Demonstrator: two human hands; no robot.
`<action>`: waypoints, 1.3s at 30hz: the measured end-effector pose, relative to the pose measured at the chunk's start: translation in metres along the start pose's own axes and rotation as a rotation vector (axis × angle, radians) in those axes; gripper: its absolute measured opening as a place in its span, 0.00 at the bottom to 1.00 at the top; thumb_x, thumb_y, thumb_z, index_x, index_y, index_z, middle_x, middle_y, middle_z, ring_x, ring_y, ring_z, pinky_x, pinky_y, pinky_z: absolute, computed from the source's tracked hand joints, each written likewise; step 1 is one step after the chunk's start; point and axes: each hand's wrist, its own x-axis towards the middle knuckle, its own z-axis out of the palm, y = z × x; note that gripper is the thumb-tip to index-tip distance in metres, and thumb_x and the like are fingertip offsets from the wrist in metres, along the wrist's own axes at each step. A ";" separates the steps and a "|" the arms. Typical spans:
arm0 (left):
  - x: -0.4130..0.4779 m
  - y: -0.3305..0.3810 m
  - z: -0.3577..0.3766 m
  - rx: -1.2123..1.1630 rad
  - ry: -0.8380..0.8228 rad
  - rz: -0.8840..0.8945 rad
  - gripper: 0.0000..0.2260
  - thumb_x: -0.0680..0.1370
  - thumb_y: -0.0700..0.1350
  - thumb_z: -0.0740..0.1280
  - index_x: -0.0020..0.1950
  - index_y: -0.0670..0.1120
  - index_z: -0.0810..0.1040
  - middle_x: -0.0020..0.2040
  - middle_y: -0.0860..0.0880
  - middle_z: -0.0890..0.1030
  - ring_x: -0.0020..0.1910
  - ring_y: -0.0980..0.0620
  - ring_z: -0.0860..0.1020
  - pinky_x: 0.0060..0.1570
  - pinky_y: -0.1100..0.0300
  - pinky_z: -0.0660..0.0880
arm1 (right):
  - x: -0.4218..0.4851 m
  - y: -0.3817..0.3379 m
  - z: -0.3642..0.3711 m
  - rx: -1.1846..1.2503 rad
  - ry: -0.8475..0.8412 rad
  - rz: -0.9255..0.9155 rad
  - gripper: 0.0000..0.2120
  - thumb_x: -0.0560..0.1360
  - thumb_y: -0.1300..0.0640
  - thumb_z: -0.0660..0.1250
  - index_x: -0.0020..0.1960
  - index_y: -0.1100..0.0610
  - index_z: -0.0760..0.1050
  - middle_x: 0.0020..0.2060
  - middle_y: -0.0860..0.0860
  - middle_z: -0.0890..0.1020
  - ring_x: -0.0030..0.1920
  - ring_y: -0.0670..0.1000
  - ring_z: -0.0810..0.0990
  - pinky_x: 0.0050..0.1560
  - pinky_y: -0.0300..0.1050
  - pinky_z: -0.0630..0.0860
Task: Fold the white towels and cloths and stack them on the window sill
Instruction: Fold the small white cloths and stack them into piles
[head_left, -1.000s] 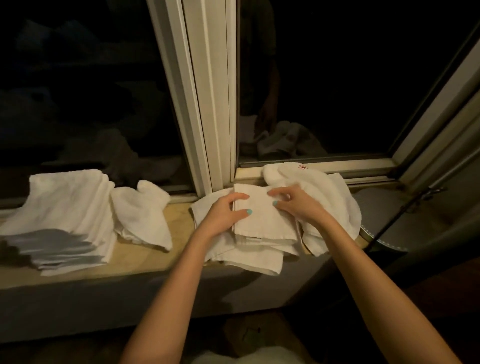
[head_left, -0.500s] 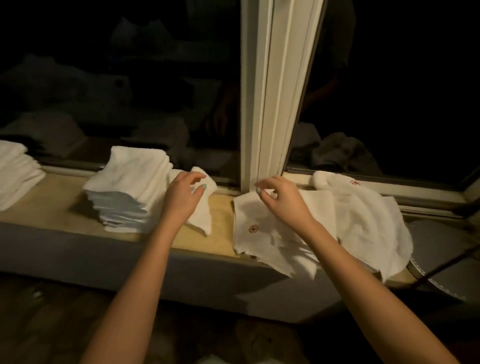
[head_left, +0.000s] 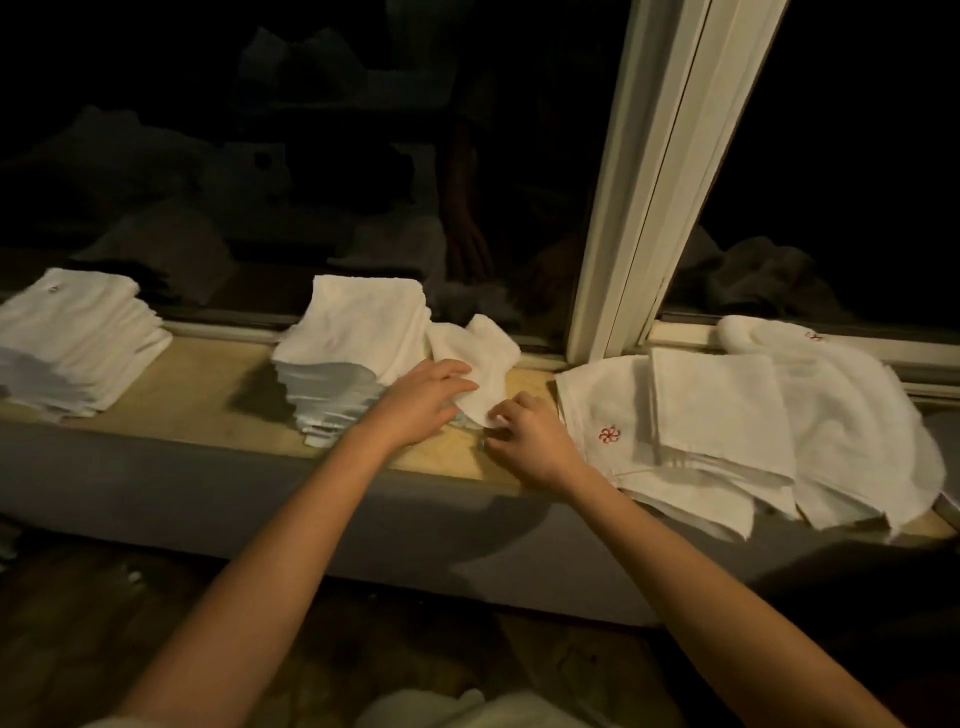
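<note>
- A person's left hand (head_left: 421, 402) and right hand (head_left: 532, 441) are meeting over a small white cloth (head_left: 480, 353) at the centre of the frame.
- The cloth is lying crumpled on the window sill (head_left: 197, 384), its far end leaning against the middle stack of folded cloths (head_left: 353, 348).
- The left fingers (head_left: 452, 376) are curling over the cloth's near left edge and holding it; the thumb is mostly hidden beneath.
- The right fingers (head_left: 511, 410) are bending tight and pinching the cloth's lowest corner, just beside the left hand.
- A second folded stack (head_left: 78, 338) is sitting on the surface at the left edge of the frame, well apart from the middle one.
- At right, a loose pile of flat cloths (head_left: 722, 410) is spreading over the sill's front edge, one bearing a red embroidered emblem (head_left: 609, 434).
- A thicker towel (head_left: 852, 410) is lying behind and under that pile at the far right.
- A pale window frame (head_left: 649, 208) is rising from the sill at upper centre right, between dark panes.
</note>
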 end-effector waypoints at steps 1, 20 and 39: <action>0.001 -0.001 0.000 0.014 -0.014 0.013 0.21 0.79 0.42 0.65 0.72 0.52 0.70 0.75 0.53 0.62 0.73 0.51 0.60 0.71 0.55 0.60 | -0.001 -0.001 0.003 -0.018 0.016 -0.002 0.17 0.75 0.47 0.66 0.62 0.52 0.74 0.55 0.49 0.73 0.55 0.50 0.71 0.56 0.47 0.72; 0.042 0.042 -0.074 -0.347 0.390 0.250 0.04 0.78 0.47 0.66 0.48 0.48 0.78 0.43 0.52 0.80 0.44 0.51 0.78 0.42 0.54 0.74 | -0.015 -0.043 -0.133 0.145 0.484 0.001 0.04 0.80 0.62 0.60 0.54 0.61 0.71 0.50 0.56 0.78 0.49 0.54 0.77 0.48 0.50 0.78; 0.063 0.125 -0.173 -1.038 0.157 0.402 0.07 0.77 0.47 0.68 0.41 0.45 0.76 0.36 0.50 0.76 0.34 0.57 0.74 0.37 0.63 0.72 | -0.064 -0.036 -0.231 0.047 0.560 -0.006 0.06 0.79 0.61 0.62 0.51 0.55 0.77 0.50 0.51 0.75 0.50 0.51 0.78 0.44 0.39 0.81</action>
